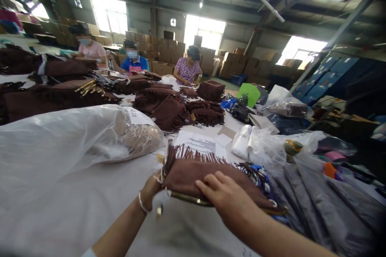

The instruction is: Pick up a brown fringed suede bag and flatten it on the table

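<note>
Brown fringed bag (193, 174) lying flat on white tabletop (90, 209) just in front, long axis running left-right w/ slight tilt down to the right, fringe pointing away toward far end, gold frame edge nearest; left hand (150, 192) closed on its left end, right hand (229, 200) spread flat on top, fingers extended, pressing not gripping. Big warehouse-type room w/ stacked cartons, bright windows, more brown bags (177, 110) piled up the table, clear plastic bag (60, 144) at left, grey sleeves (325, 204) at right, three co-workers (188, 66) seated at far end. Printed sheet (199, 143) just beyond bag, text too small to read.
</note>
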The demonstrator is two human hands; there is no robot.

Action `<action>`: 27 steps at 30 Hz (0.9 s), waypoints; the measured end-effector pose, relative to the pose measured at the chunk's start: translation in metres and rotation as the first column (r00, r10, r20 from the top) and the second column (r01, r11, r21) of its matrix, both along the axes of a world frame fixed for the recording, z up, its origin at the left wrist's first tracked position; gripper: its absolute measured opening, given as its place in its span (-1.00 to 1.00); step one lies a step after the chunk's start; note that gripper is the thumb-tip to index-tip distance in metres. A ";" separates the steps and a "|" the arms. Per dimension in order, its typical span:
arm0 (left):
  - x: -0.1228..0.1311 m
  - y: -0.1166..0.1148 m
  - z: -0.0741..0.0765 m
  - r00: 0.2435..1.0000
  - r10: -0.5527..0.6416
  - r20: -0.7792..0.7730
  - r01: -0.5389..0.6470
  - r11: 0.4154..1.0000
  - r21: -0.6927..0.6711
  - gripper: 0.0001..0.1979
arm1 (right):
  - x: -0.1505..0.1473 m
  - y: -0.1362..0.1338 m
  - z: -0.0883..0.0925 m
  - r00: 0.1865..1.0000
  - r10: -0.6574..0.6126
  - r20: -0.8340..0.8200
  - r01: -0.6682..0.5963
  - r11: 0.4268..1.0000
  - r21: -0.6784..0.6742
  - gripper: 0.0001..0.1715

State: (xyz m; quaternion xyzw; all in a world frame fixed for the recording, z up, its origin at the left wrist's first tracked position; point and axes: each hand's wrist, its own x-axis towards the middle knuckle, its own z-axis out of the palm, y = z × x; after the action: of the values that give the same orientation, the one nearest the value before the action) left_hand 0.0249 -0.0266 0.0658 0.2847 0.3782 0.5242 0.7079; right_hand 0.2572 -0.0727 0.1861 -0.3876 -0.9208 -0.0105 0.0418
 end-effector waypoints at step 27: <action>-0.083 -0.121 -0.060 0.855 0.355 -0.379 -0.452 0.868 -0.206 -0.68 | -0.045 -0.053 -0.140 0.876 0.293 -0.384 -0.468 0.709 -0.527 -0.84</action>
State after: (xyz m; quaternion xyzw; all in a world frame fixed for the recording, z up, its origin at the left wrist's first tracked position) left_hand -0.0584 -0.1476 0.0061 0.1754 0.6144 0.5466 0.5413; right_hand 0.2123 -0.1258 0.0466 -0.1777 -0.9201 0.3465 0.0428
